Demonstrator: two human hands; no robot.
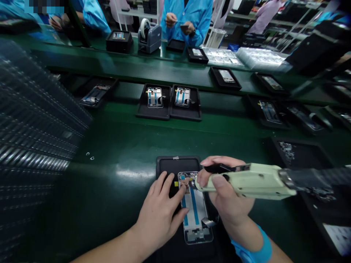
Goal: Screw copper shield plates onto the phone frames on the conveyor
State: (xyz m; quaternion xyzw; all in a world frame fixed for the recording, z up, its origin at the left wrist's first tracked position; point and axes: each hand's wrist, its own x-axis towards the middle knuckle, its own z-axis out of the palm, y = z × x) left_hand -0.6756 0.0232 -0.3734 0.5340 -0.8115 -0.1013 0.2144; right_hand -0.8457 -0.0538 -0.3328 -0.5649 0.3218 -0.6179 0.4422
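While my left hand [157, 215] lies spread flat on the blue-striped silver phone frame [196, 219], my right hand [226, 193] grips the cream electric screwdriver [255, 182], best kept square to the frame.

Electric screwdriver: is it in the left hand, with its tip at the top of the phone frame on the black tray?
No, the head view shows the electric screwdriver in the right hand, not the left. The rest stands: tip at the top of the phone frame on the black tray.
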